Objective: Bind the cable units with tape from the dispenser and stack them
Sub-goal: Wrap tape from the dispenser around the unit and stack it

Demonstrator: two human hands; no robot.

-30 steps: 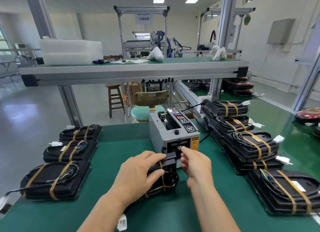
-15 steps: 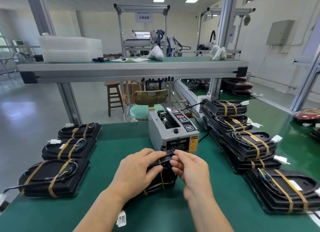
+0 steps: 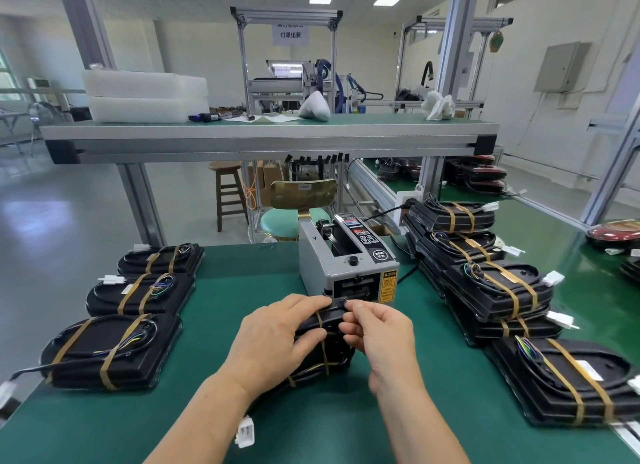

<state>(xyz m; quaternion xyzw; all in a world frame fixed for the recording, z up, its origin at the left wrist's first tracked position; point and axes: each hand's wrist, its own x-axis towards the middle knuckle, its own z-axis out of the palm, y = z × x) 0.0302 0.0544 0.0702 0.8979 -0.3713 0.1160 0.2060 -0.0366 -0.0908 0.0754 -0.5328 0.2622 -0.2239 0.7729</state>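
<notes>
Black unit, left fingers gripping, right fingers pinching

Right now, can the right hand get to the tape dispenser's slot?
Probably yes. The right hand pinches at the top edge of the cable unit directly before the dispenser, and nothing stands between it and the slot. It must only release its pinch first, while the left hand holds the unit.
</notes>
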